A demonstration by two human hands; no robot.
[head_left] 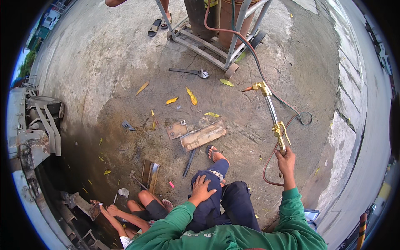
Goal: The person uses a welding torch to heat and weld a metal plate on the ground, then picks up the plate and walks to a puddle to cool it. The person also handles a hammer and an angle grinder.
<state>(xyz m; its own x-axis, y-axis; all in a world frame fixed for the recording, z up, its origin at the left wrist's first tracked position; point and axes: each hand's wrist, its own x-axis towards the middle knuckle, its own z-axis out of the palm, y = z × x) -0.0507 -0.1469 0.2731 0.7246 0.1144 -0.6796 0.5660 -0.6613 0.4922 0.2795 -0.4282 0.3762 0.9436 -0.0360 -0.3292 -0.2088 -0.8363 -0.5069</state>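
My right hand [286,162] is closed around the lower end of a brass and steel cutting torch [271,108], its copper tip pointing up and left over the ground. A reddish hose [268,164] loops beside the handle and trails off with a green one toward the cylinders. My left hand [202,190] lies on my bent knee, fingers spread, holding nothing. In front of my foot are a worn rectangular block [204,135] and a small rusty plate [176,131] touching its left end. A dark rod [189,163] lies nearer to my knee.
A wheeled cart [200,53] carries a dark cylinder [202,18] and a rusty one [234,23]. An adjustable wrench [187,72] lies before it. At lower left, another person's hands [111,211] work beside a metal part; a hammer [136,179] and metal channel [151,175] lie nearby.
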